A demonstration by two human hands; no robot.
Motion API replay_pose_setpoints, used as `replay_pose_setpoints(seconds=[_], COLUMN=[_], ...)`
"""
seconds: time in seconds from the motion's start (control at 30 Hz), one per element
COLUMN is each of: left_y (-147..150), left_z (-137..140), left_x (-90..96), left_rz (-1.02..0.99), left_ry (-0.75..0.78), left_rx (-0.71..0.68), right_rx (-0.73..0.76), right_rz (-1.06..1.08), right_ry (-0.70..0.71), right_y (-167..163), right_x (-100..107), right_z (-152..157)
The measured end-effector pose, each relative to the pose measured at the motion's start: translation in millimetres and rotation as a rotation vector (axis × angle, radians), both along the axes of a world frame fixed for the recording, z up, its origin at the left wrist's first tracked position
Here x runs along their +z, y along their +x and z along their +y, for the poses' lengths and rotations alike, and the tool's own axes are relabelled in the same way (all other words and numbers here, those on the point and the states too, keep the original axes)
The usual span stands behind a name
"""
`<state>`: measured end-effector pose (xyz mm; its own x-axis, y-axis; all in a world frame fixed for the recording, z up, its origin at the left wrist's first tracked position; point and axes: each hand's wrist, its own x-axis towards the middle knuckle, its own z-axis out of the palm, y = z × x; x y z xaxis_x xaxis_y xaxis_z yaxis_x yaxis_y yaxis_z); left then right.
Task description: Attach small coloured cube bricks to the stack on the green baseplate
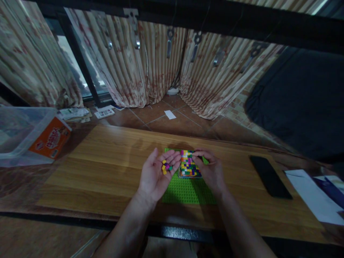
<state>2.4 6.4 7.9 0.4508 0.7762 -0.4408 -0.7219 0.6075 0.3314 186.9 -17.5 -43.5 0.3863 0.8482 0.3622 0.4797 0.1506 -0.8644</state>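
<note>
— Forearms first, both coming up from the bottom edge. What is the left hand [156, 175] doing?

— It lies palm up and cupped, fingers loosely curled, with a small heap of loose bricks [166, 166] in yellow, pink and green resting near the fingertips. It holds them by cradling, not pinching.

— And the right hand [211, 170]?

— Palm down, fingers bent together at the top right corner of the coloured patch [189, 164]. Its fingertips touch the patch there; whether a brick is pinched between them I cannot tell, it is too small and dim.

— Where does that patch sit?

— On the green baseplate [188, 190], covering its far part, with bare green studs left on the near side. The baseplate lies flat on the wooden bench [107, 161], between the two hands.

— So how do the bricks lie from the working hand?

— Just to its left, across the patch. The cupped palm touches or nearly touches the patch's left edge, so the heap is close to both; the right hand is the one already on the patch.

— Anything else about?

— A black phone [270, 175] lies well off to the right, its long side running away from the person, with papers [314, 195] beyond it. A clear plastic box [24, 132] with an orange label stands at the far left.
</note>
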Motion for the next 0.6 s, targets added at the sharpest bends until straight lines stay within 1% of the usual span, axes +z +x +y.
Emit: replay_pose_setpoints(seconds=[0.1,0.17,0.23,0.33,0.4,0.5,0.6], left_y=[-0.5,-0.9,-1.4,-2.5,-3.1,-3.6,-3.8], left_z=[-1.1,-1.4,-1.6,-1.7,-1.9,-2.3,-2.9], left_x=[1.1,1.5,1.8,2.4,2.7,2.7,2.7], left_rz=[-0.046,-0.071,-0.088,-0.105,-0.121,-0.149,-0.163], left_ry=[0.007,0.007,0.010,0.028,0.041,0.047,0.057], left_rx=[-0.028,-0.040,-0.048,-0.054,-0.058,-0.062,-0.067], right_rx=[-0.041,-0.017,0.068,0.222,0.274,0.280,0.300], right_rz=[-0.132,-0.228,-0.295,-0.369,-0.415,-0.468,-0.474], right_ry=[0.077,0.131,0.148,0.104,0.075,0.060,0.055], right_y=[-6.2,-14.6,-25.1,-40.3,-47.9,-54.6,-57.6], right_x=[10.8,21.6,32.5,44.2,47.3,47.3,46.2], right_z=[-6.9,-12.0,-16.6,-21.2,-22.6,-23.3,-23.1])
